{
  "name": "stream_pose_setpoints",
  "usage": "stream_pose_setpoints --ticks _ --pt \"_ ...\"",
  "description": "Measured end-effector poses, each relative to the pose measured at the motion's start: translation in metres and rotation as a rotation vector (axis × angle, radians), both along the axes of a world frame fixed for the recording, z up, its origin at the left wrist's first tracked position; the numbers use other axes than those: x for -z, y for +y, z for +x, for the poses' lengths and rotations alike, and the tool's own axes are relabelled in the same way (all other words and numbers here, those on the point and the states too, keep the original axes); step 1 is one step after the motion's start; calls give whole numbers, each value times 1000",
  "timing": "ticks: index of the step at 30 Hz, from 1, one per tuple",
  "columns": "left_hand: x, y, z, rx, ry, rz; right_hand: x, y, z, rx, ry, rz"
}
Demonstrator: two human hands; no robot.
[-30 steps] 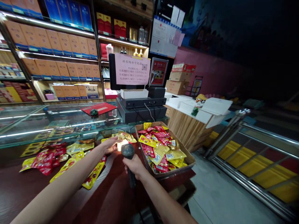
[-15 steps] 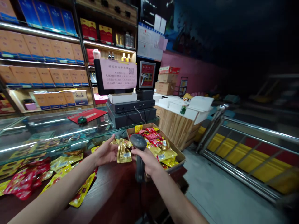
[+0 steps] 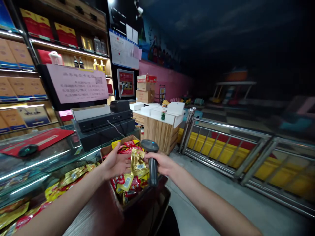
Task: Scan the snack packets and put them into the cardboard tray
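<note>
The right hand (image 3: 162, 163) has its grip clamped on a barcode scanner (image 3: 152, 163); the left hand (image 3: 114, 163) lies open, apparently touching a gold foil snack packet (image 3: 137, 163) above a cardboard box (image 3: 107, 150) at the wooden tabletop's (image 3: 98, 213) edge.

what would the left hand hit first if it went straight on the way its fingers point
The left hand would probably meet the gold foil packet first, though depth is unclear.

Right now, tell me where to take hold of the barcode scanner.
Take the barcode scanner low on its handle, just below the right hand, coming from the near side: the handle hangs nearly upright under the wider head, and that lower stretch is the free part.
</note>
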State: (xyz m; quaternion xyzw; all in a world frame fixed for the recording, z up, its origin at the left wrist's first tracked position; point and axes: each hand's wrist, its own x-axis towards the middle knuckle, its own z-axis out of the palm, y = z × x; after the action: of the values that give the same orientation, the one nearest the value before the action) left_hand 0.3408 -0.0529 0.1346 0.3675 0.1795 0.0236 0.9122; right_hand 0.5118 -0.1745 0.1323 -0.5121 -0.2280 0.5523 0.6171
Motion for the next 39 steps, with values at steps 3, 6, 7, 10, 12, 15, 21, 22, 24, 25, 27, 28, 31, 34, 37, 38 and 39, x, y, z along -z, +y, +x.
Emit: stream_pose_setpoints --ticks 3,6,7,10,12,15,21,22,24,25,27,28,31,34,37,38,39 --pt "-3 4 20 -72 51 21 -1 -2 16 163 -22 27" --pt "-5 12 19 -136 87 38 -2 0 21 247 9 26" --pt "-5 15 14 -142 80 43 -2 2 19 221 28 19" --pt "-5 25 -15 -167 55 62 0 10 5 106 72 -4" --pt "-4 31 -43 -219 57 55 1 17 -11 44 109 -13" --pt "-4 38 -95 -336 81 25 6 30 -45 -59 177 -12" --pt "8 47 -208 -603 145 9 27 61 -126 -311 205 -62" --pt "12 49 -224 -637 157 9 31 66 -139 -338 205 -91" --pt "22 52 -252 -705 202 8 40 78 -165 -386 203 -138" --pt "27 55 -264 -734 232 4 44 84 -178 -408 198 -156" --pt "38 60 -281 -786 293 -3 52 96 -202 -443 167 -193" --pt "43 64 -288 -805 321 -5 56 102 -213 -454 140 -215" --pt "58 77 -298 -862 385 19 69 122 -241 -467 57 -292" --pt "74 93 -293 -939 481 71 83 143 -260 -465 2 -342" --pt "93 108 -279 -1011 614 122 97 164 -273 -454 -61 -354" --pt "100 113 -273 -1016 634 134 101 170 -275 -452 -80 -349" --pt "105 116 -268 -1010 644 146 105 176 -277 -454 -96 -333"
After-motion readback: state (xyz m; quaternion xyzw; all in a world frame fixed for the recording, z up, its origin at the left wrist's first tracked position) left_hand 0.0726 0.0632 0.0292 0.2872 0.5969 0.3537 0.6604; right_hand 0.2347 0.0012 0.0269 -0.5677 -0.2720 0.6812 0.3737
